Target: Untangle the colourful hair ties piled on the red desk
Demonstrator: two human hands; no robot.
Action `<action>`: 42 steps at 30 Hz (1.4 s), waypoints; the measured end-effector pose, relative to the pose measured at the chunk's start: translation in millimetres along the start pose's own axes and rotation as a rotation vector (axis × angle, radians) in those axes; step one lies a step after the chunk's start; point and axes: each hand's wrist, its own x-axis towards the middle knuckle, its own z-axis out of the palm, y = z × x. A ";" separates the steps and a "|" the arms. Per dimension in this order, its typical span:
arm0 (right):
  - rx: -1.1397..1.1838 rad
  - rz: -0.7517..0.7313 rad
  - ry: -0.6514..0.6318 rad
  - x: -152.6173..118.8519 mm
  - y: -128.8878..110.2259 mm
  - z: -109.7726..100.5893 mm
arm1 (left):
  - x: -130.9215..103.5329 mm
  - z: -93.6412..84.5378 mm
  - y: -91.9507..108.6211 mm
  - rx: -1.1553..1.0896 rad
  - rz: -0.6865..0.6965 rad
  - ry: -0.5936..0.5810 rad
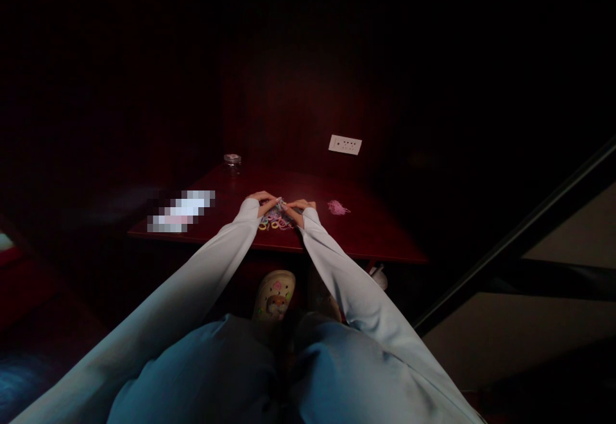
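A pile of small coloured hair ties (275,225), with yellow, pink and purple rings among them, lies near the front edge of the dark red table. My left hand (261,198) reaches over the pile from the left, its fingers closed in a pinch. From the other side, my right hand (299,207) comes in with bent fingers, and the fingertips of both hands meet just above the ties. Whatever they hold is too small to make out. Off to the right sits a separate heap of thin pink bands (339,207), which neither hand touches.
A lidded clear jar (232,163) stands at the table's back left. A bright pixelated patch (181,211) covers something at the left edge. A white socket plate (345,145) is on the rear wall. Below the table (380,238) shows a clog (274,296).
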 end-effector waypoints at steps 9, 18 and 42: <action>-0.035 -0.002 -0.055 -0.7 -2.7 2.2 | -0.6 -1.3 1.2 -0.002 -0.007 -0.008; 0.010 -0.007 -0.069 1.3 1.6 4.8 | -1.1 -1.3 -0.4 -0.002 0.025 -0.044; -0.387 0.137 0.260 9.0 34.5 -61.4 | -6.9 -1.9 10.9 0.036 0.009 -0.011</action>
